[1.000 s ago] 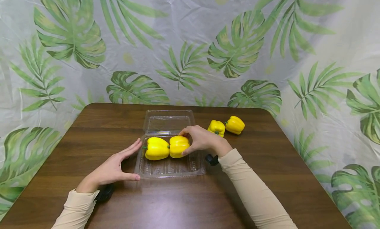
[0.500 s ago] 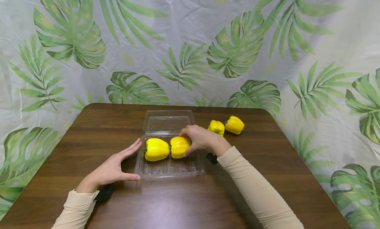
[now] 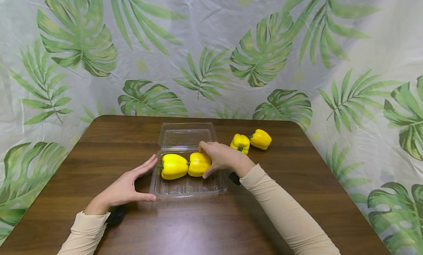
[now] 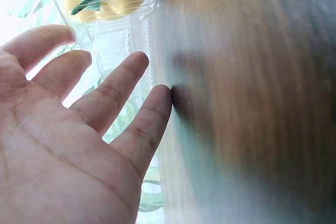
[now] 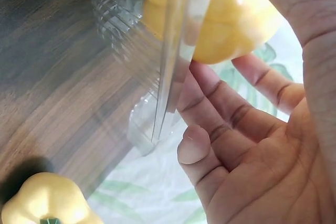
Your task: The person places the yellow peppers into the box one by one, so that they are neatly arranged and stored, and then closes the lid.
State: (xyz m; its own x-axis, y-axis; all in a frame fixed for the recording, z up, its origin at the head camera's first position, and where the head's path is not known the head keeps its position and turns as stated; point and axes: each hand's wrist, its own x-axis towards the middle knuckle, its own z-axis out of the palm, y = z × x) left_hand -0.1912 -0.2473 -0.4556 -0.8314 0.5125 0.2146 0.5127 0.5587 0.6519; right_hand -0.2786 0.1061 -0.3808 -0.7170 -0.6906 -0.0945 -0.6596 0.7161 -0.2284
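A clear plastic clamshell container [image 3: 190, 190] lies opened on the table, its lid [image 3: 188, 135] folded back. Inside sits a yellow bell pepper [image 3: 173, 166], its green stem pointing left. To its right is a second yellow bell pepper [image 3: 199, 164], which my right hand [image 3: 226, 157] grips between thumb and fingers; its stem end meets the first pepper. In the right wrist view, that pepper [image 5: 236, 22] shows above the container's rim, with fingers curved behind it. My left hand [image 3: 127, 185] has its fingers spread along the container's left side, thumb near the front left corner.
Two more yellow bell peppers, one nearer [image 3: 240, 143] and one farther right [image 3: 261, 139], lie on the brown wooden table [image 3: 185, 225] beyond my right hand. A leaf-printed curtain [image 3: 211, 64] hangs behind the table.
My right hand has shifted the pepper it holds slightly left and down, closing the small gap to the other pepper. My left hand has stayed put.
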